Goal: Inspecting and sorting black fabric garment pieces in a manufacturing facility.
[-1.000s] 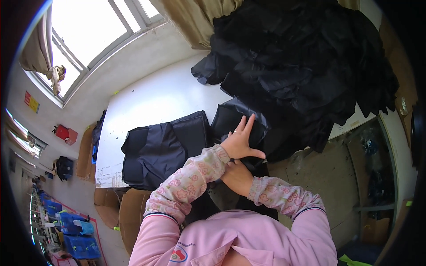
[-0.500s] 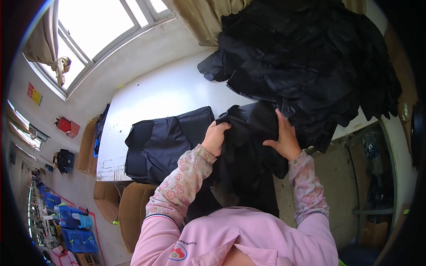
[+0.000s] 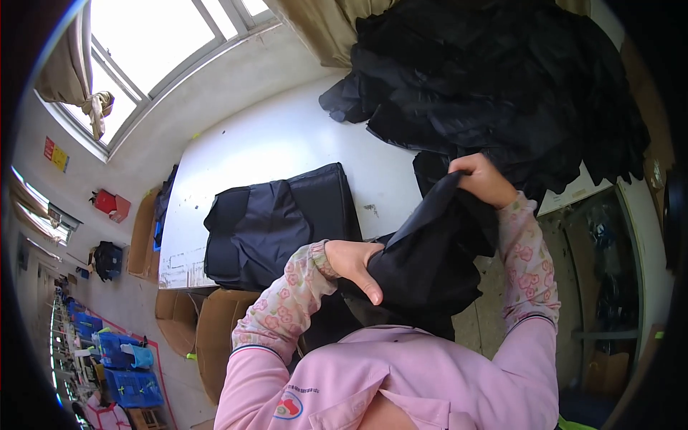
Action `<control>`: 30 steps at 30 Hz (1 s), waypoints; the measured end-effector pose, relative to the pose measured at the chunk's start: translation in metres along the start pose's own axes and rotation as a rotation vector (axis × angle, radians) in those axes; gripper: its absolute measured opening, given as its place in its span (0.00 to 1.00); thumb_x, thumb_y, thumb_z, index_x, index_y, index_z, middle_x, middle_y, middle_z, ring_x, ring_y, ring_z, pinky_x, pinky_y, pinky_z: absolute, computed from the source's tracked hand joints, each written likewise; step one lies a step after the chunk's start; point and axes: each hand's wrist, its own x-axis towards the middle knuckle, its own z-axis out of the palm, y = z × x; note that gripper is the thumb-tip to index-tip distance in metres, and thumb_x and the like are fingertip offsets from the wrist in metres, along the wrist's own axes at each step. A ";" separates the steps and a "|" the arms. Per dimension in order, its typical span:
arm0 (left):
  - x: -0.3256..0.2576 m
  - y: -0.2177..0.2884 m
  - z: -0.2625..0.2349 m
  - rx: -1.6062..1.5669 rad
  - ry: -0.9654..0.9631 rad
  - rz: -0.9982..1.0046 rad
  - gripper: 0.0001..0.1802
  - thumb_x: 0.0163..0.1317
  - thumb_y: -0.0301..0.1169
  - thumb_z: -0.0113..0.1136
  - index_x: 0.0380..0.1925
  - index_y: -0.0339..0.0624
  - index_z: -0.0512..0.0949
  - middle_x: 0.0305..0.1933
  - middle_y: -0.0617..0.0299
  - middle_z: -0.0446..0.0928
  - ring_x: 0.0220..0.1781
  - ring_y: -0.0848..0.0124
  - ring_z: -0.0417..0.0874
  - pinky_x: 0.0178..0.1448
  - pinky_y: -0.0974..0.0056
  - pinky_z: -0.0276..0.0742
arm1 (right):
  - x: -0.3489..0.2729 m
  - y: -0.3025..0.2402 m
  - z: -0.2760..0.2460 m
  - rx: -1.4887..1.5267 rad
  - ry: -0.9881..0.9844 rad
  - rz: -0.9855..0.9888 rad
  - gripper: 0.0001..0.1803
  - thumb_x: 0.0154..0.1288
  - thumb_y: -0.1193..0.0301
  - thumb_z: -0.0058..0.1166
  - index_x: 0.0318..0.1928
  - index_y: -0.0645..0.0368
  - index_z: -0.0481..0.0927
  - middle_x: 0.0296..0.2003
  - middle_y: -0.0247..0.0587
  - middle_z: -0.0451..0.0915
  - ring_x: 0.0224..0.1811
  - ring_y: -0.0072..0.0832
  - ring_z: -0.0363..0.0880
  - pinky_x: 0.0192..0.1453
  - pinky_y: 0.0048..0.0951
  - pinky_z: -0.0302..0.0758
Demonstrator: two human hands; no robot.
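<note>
Both my hands hold one black garment [image 3: 430,258], lifted off the white table [image 3: 287,143] and hanging in front of my chest. My right hand [image 3: 484,179] grips its upper edge near the big heap of black clothing [image 3: 502,79]. My left hand [image 3: 355,265] pinches the lower left edge close to my body. A flat stack of folded dark garments [image 3: 276,226] lies on the table to the left of my left hand.
Brown cardboard boxes [image 3: 193,322] stand on the floor below the table's near edge. Blue crates [image 3: 122,358] sit farther left on the floor. A window [image 3: 158,50] and a beige curtain [image 3: 322,25] are behind the table. A metal frame [image 3: 609,287] stands to the right.
The black garment has been pulled off the table toward my body. My right hand rose to its upper edge, and my left hand dropped back near my chest.
</note>
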 end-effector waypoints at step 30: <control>-0.028 0.015 -0.023 -0.350 0.880 0.572 0.12 0.72 0.38 0.52 0.37 0.42 0.77 0.24 0.73 0.75 0.24 0.83 0.73 0.30 0.76 0.67 | -0.027 -0.108 0.059 -0.554 0.231 -0.202 0.10 0.59 0.65 0.63 0.34 0.59 0.80 0.26 0.45 0.80 0.25 0.44 0.78 0.27 0.35 0.72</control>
